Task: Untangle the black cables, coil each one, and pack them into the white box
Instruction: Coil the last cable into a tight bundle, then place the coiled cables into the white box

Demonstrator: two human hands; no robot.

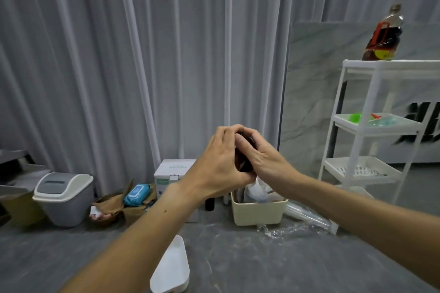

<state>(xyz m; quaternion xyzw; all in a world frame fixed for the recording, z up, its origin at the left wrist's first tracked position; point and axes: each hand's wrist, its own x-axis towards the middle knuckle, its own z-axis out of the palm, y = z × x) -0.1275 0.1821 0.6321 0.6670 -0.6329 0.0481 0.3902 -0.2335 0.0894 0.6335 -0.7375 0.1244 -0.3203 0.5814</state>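
Head view: left hand (220,164) and right hand (262,159) curling fingers round black cable (242,157), cupping it between both palms, probably keeping the coil tight. White box (175,266) lying well below the fingers.

Most of the dark bundle (241,158) is covered by the left hand (219,169) and right hand (262,159) cupped round it; only a sliver shows between them, too little to tell coils or ends. The left forearm hides the front of the white box (171,171), whose printing is too blurred to read. The white tray (171,269) is cut by the bottom edge. The rack (381,126) and dark lettering (426,121) run off the right edge.
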